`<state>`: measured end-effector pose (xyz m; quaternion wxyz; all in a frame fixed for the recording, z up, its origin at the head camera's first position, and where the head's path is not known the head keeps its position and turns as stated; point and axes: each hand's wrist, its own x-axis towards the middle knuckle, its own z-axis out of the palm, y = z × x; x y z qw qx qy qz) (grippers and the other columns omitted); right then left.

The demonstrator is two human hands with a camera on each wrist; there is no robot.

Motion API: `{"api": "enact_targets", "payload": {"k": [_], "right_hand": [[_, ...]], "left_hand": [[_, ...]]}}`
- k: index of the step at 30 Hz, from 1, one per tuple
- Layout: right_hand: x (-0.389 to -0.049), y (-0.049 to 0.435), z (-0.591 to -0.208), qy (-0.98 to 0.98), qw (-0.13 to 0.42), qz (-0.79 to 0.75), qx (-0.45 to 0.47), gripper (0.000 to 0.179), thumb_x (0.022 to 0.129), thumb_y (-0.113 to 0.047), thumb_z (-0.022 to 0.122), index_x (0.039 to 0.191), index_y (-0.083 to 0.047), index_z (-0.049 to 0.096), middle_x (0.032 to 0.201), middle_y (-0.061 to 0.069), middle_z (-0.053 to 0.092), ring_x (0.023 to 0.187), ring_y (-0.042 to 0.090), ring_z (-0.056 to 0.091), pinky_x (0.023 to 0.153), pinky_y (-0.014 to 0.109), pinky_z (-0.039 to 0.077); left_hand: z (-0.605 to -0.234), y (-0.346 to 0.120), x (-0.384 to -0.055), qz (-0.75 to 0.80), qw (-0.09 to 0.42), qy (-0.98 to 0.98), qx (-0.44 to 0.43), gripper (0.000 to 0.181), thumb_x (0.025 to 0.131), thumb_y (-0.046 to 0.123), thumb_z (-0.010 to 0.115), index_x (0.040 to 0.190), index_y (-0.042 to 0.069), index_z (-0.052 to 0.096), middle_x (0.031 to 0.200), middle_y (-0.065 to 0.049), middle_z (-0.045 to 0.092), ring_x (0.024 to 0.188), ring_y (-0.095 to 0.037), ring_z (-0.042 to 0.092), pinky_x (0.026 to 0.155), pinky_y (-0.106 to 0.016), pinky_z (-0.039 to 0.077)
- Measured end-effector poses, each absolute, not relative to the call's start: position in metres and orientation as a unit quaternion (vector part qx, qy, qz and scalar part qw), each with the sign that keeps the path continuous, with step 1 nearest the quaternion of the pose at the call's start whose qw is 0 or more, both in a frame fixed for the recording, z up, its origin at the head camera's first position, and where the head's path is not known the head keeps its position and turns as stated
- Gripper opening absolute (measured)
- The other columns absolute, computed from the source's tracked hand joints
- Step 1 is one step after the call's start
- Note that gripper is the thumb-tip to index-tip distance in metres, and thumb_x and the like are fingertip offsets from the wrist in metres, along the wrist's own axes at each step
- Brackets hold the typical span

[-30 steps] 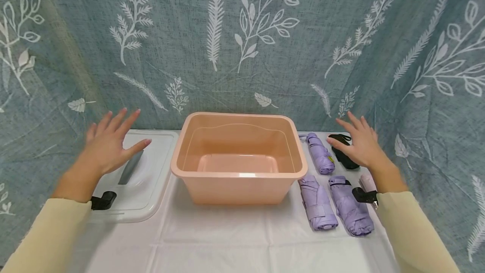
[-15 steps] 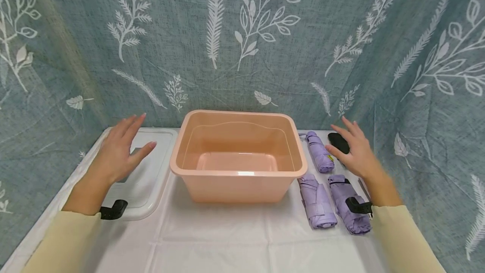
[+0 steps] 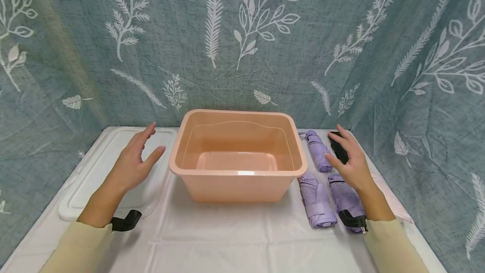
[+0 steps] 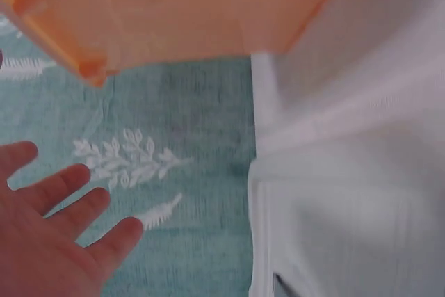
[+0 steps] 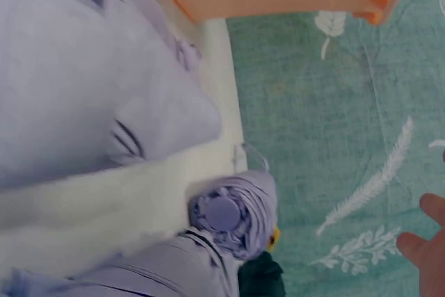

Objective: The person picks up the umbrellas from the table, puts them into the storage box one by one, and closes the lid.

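A peach plastic tub (image 3: 236,186) stands in the middle of the white-covered table in the head view. My left hand (image 3: 132,161) hovers over the white lid (image 3: 110,148) to the tub's left, fingers extended and thumb apart. To the right of the tub lie 3 folded purple umbrellas: one behind (image 3: 318,151), one in front (image 3: 318,203) and one partly hidden by my right arm (image 3: 342,193). Above these, my right hand (image 3: 352,159) is spread, holding nothing. Its fingers partly cover a black pouch-like item (image 3: 338,151). In the right wrist view only fingertips (image 5: 431,241) show.
A pale pink item (image 3: 394,199) lies beyond my right forearm at the table's right edge, mostly hidden. A green-blue curtain (image 3: 170,45) with white leaf patterns hangs behind and beside the table. White cloth (image 3: 216,239) covers the tabletop in front of the tub.
My left hand has come inward to the right and lower, uncovering more of the lid. The right hand has dropped slightly and shifted a little left. Tub and umbrellas stay put.
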<state>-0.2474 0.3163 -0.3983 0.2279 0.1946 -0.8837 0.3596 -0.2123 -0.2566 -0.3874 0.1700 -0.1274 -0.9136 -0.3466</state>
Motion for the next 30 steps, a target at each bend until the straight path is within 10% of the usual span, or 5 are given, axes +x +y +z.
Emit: {"api": "enact_targets", "payload": {"k": [13,21,30], "right_hand": [[-0.224,0.297,-0.414,-0.869,0.214,0.419,0.152,0.064,0.086,-0.013,0.081,0.145,-0.013,0.059,0.163,0.009,0.039,0.152,0.036,0.033,0.121,0.057,0.033],[-0.208,0.285,-0.430,-0.842,0.207,0.476,0.146,0.057,0.085,0.000,0.079,0.139,-0.006,0.063,0.159,0.015,0.045,0.147,0.009,0.040,0.112,0.006,0.030],[-0.196,0.278,-0.445,-0.819,0.190,0.523,0.144,0.049,0.087,0.004,0.076,0.134,0.005,0.062,0.155,0.027,0.044,0.144,0.000,0.040,0.112,0.005,0.033]], "left_hand": [[-0.381,-0.236,-0.204,-0.445,0.080,-0.883,-0.123,0.062,0.110,0.033,0.047,0.162,0.005,0.028,0.147,-0.026,0.054,0.133,-0.042,0.055,0.107,-0.060,0.048],[-0.372,-0.232,-0.208,-0.517,0.016,-0.851,-0.091,0.065,0.109,0.040,0.049,0.163,0.010,0.029,0.141,-0.022,0.055,0.104,0.014,0.057,0.094,-0.025,0.060],[-0.364,-0.231,-0.219,-0.592,-0.059,-0.801,-0.070,0.067,0.109,0.041,0.048,0.164,0.010,0.025,0.144,-0.018,0.048,0.104,0.001,0.060,0.087,-0.015,0.057]]}}
